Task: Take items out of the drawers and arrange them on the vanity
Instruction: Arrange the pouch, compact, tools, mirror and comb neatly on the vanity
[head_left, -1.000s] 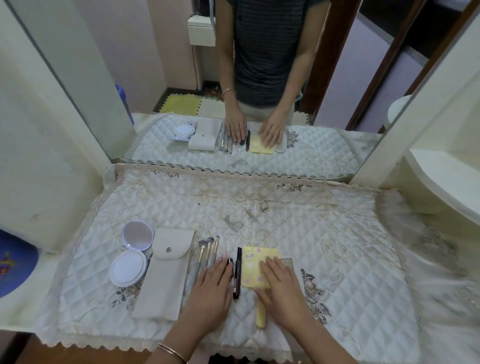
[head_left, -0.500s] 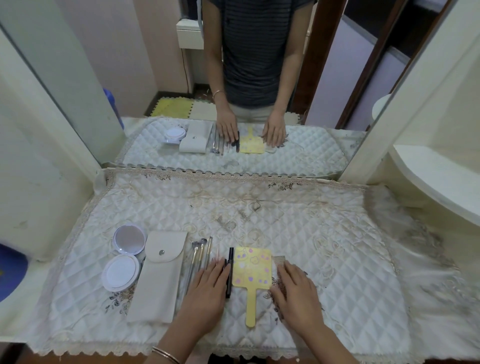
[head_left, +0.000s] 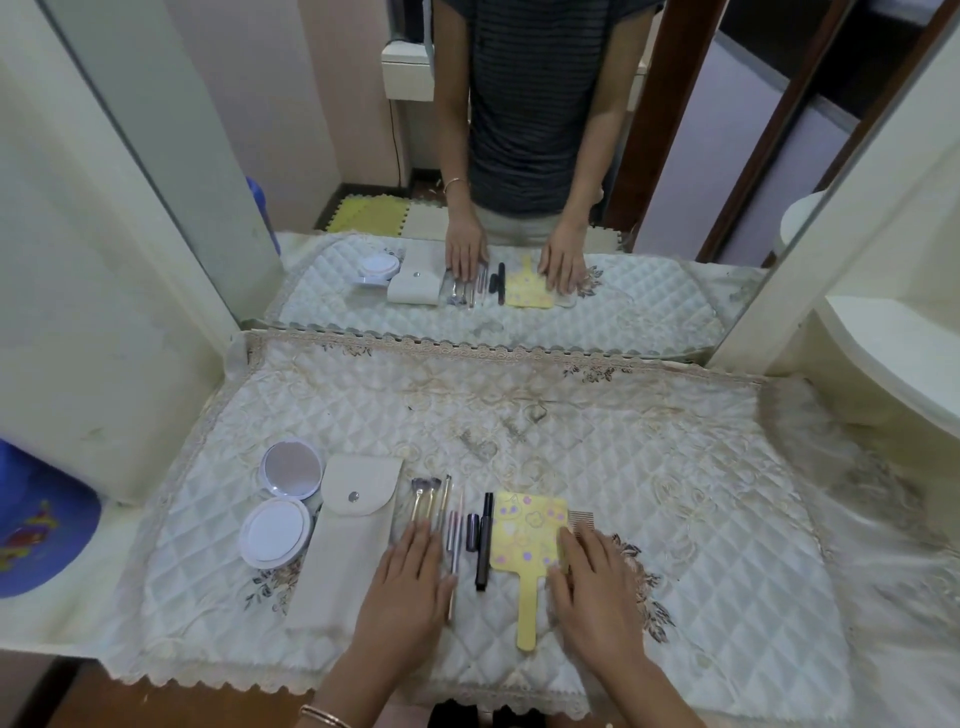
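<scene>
Both hands lie flat on the bench (head_left: 78, 618), palms down and fingers straight and close together. The left hand (head_left: 410, 587), with a thin bangle (head_left: 324, 717) at its wrist, rests on the lower handles of a cluster of make-up brushes (head_left: 431, 501), whose heads point to 12 o'clock. The right hand (head_left: 597, 587) covers most of a comb (head_left: 582, 518); only the fine teeth show past the fingertips. Its thumb seems to touch the edge of the hand mirror (head_left: 527, 535), though the view is too coarse to be sure.

The things form one row near the front edge, from 8 o'clock to 6 o'clock on the cloth (head_left: 519, 431), a pale quilted satin with lace trim and brownish stains. From the left:
- a white round compact (head_left: 274, 538), open, with its mirrored lid at 12 o'clock of the base
- a long cream pouch (head_left: 353, 545) with a snap flap
- the brushes
- a short dark tube (head_left: 471, 530)
- a slim black pen (head_left: 485, 540)
- the yellow hand mirror, face down, printed with small cartoon shapes, its handle pointing to 6 o'clock
- the comb, just beside the hand mirror at 3 o'clock

The wall mirror (head_left: 519, 156) behind the bench reflects the row.
</scene>
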